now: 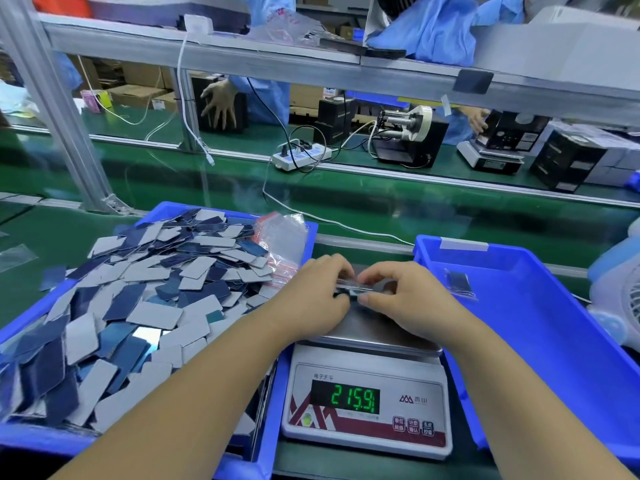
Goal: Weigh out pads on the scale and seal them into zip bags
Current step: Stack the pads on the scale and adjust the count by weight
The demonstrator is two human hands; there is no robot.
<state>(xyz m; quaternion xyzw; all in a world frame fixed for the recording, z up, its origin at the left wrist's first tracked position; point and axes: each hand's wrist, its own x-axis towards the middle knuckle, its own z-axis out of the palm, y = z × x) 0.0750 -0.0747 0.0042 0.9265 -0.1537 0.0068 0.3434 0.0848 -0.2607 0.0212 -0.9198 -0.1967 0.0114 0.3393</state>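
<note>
A small stack of dark pads in a clear zip bag (pixel 360 287) lies over the steel pan of the white scale (pixel 367 341), whose green display reads 215.9. My left hand (pixel 318 299) pinches the bag's left end and my right hand (pixel 412 299) pinches its right end, fingertips almost meeting. A heap of grey and blue pads (pixel 138 299) fills the blue bin (pixel 304 237) on the left. Spare zip bags (pixel 280 240) with red strips lie at that bin's back right corner.
A second blue bin (pixel 540 341) on the right holds one filled bag (pixel 459 284). A white fan (pixel 620 299) stands at the far right. Beyond a green conveyor are a power strip (pixel 301 155), a label dispenser (pixel 408 136), another scale and other people's hands.
</note>
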